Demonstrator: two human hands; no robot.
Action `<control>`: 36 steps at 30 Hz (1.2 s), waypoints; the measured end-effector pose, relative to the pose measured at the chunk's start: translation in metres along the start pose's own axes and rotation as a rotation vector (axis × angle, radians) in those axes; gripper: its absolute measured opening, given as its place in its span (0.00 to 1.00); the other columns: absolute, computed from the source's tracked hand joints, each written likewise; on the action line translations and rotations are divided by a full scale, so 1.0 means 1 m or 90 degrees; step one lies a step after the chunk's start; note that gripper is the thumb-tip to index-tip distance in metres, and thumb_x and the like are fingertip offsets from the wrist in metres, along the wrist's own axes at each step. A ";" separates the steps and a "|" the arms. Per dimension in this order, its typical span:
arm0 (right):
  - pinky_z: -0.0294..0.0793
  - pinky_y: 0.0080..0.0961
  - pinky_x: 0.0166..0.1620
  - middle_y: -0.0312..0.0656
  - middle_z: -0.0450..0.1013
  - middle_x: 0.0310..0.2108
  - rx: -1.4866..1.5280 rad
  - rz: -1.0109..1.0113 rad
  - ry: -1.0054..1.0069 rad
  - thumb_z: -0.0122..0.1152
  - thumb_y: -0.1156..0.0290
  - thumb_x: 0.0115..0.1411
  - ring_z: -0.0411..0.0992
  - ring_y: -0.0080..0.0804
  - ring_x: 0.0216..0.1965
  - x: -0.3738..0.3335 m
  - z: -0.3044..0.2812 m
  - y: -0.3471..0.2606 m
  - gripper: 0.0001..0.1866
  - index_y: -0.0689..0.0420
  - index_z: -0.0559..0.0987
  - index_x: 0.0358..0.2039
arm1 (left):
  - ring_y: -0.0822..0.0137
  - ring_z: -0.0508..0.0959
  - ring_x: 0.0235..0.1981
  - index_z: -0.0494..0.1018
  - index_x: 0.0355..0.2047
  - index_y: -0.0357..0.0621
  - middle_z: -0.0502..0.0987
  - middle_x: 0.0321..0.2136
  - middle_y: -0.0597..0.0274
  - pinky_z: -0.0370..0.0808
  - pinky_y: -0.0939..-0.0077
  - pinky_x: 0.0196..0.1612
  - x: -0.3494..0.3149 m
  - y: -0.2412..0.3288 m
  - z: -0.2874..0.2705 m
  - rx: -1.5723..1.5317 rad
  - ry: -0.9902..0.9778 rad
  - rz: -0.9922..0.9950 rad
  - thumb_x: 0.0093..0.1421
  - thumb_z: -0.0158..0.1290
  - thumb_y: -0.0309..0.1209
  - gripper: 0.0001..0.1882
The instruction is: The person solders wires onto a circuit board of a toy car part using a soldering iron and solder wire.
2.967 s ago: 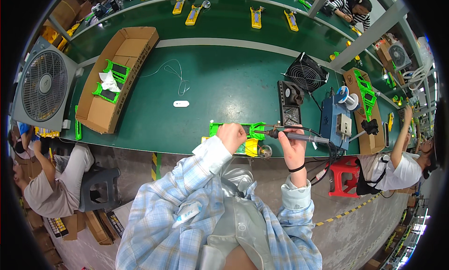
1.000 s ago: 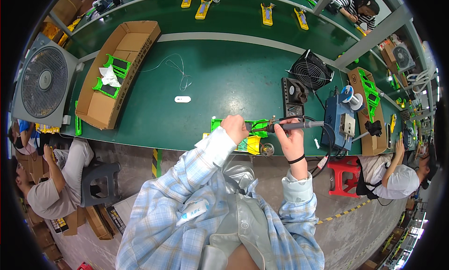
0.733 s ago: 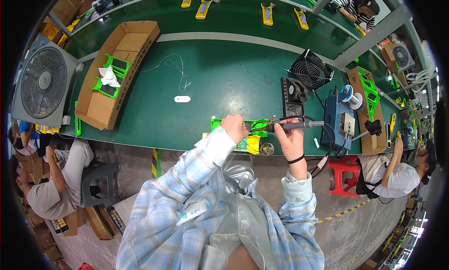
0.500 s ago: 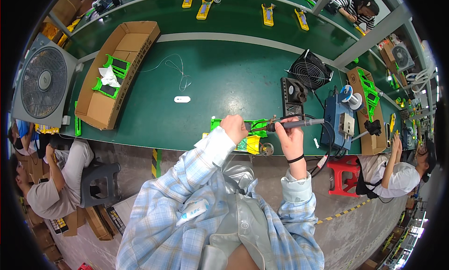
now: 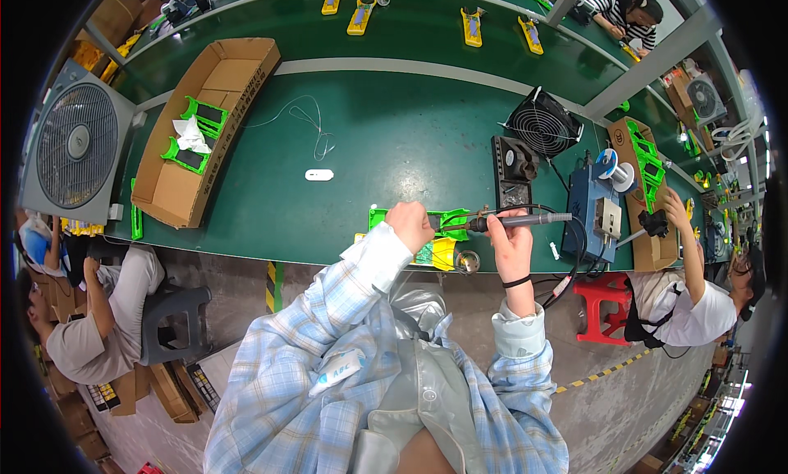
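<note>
In my right hand is a soldering iron, gripped like a pen with its tip pointing left. That tip reaches over a green plastic housing at the table's front edge. My left hand is closed at the housing's left part, its fingers pinched over the work. Whatever those fingers pinch is too small to make out. Just below the housing lies a yellow flashlight-like part with a round clear lens end.
A blue soldering station with a solder spool stands right, near an iron stand and black fan. An open cardboard box holds green housings at left. A small white device lies mid-table. Co-workers sit on both sides.
My right hand and the iron have shifted very slightly to the right and down. The co-worker at right has stretched an arm toward the box of green parts. My left hand stays put.
</note>
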State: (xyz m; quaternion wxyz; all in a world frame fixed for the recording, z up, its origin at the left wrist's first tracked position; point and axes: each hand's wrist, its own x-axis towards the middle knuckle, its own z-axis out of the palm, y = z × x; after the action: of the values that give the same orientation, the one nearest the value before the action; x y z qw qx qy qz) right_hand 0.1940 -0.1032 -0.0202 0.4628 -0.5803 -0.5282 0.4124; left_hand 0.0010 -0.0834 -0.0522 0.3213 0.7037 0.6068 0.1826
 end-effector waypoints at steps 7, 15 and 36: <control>0.65 0.13 0.27 0.37 0.67 0.24 0.057 -0.021 0.024 0.56 0.76 0.53 0.65 0.17 0.24 -0.004 -0.006 -0.009 0.08 0.63 0.66 0.28 | 0.56 0.77 0.20 0.76 0.16 0.42 0.74 0.16 0.50 0.74 0.68 0.29 -0.001 0.000 -0.001 -0.001 0.001 -0.005 0.38 0.53 0.27 0.04; 0.64 0.13 0.27 0.36 0.67 0.22 0.043 -0.025 0.028 0.56 0.75 0.53 0.65 0.17 0.23 -0.008 -0.005 -0.011 0.08 0.64 0.67 0.29 | 0.55 0.76 0.20 0.76 0.15 0.41 0.74 0.16 0.49 0.74 0.68 0.29 -0.002 0.002 -0.001 0.005 0.005 -0.005 0.38 0.53 0.26 0.03; 0.64 0.12 0.26 0.36 0.67 0.22 0.060 -0.033 0.052 0.56 0.76 0.53 0.65 0.17 0.23 -0.015 -0.016 -0.012 0.08 0.63 0.67 0.29 | 0.53 0.76 0.21 0.74 0.11 0.43 0.73 0.14 0.49 0.73 0.65 0.28 -0.001 0.000 -0.001 -0.006 0.006 0.005 0.38 0.54 0.26 0.03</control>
State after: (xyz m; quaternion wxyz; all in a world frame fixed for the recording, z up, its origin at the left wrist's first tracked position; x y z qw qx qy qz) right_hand 0.2053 -0.1192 -0.0052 0.5215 -0.5603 -0.5034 0.4008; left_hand 0.0003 -0.0844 -0.0517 0.3208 0.7037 0.6049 0.1898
